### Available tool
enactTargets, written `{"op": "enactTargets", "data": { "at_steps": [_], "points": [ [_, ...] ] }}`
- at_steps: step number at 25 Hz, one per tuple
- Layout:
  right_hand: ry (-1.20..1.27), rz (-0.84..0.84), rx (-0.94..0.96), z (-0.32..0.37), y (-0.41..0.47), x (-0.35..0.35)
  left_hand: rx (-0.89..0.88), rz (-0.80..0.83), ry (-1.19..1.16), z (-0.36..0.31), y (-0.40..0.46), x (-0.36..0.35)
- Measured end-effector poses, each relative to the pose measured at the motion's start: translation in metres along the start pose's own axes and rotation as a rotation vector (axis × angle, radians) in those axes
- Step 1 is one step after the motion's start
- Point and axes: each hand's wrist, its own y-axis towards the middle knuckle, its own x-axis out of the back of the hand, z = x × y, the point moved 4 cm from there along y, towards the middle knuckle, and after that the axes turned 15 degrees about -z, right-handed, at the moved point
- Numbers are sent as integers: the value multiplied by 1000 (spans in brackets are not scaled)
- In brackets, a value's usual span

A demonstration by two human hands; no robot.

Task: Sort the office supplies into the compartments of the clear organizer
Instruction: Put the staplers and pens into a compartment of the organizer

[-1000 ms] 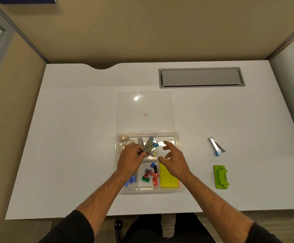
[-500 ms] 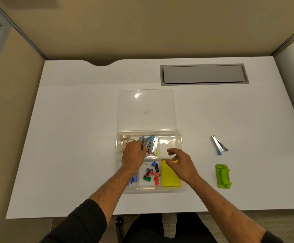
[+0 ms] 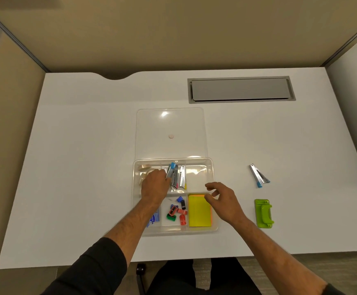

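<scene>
The clear organizer (image 3: 212,167) sits at lower centre of the frame on the white counter (image 3: 77,167), its clear lid (image 3: 171,124) lying flat just above it. Your left hand (image 3: 155,185) is over the upper middle compartment, its grip closed on the bundle of metal staple removers (image 3: 174,175). A second ago that bundle was lifted and fanned out above the tray; now it lies lower, inside the compartment, the blue-tipped one tilted on top. Whether your fingers have begun to let go I cannot tell.

Your right hand (image 3: 222,199) has drifted to the right and toward the lower edge of the frame: earlier it hovered over the middle of the tray, now it hangs above the divider between the bare upper right compartment and the yellow sticky notes (image 3: 199,213), fingers loosely curled, grip wide and holding nothing.

The lower middle compartment holds small coloured sharpeners (image 3: 176,210), unchanged. Blue packets (image 3: 154,218) show in the lower left compartment, partly under your left forearm, and pale items fill the upper left one.

At right of the frame, well apart from the tray, two loose staple removers (image 3: 258,175) and a green hole punch (image 3: 263,213) lie on the counter where they were. A grey cable hatch (image 3: 240,89) lies at upper right.
</scene>
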Motion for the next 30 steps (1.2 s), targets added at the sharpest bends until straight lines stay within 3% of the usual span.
{"op": "enactTargets", "data": {
  "at_steps": [3,9,15,19,22,30],
  "points": [
    [-12,-27,7,-9,4,12,-89,-70,-124,-22,-6,6],
    [-113,-154,12,-44,25,50,-275,-4,-260,-103,-32,-6],
    [-217,-292,-126,-108,53,106,-377,30,-244,-155,-48,-30],
    [-486,-160,-80,-138,75,115,-528,72,-36,-182,-57,-57],
    [-550,-91,-62,-148,83,106,-513,49,49,-191,-56,-69],
    [-586,-112,2,-158,98,95,-406,66,53,-173,-49,-90]
  ]
}}
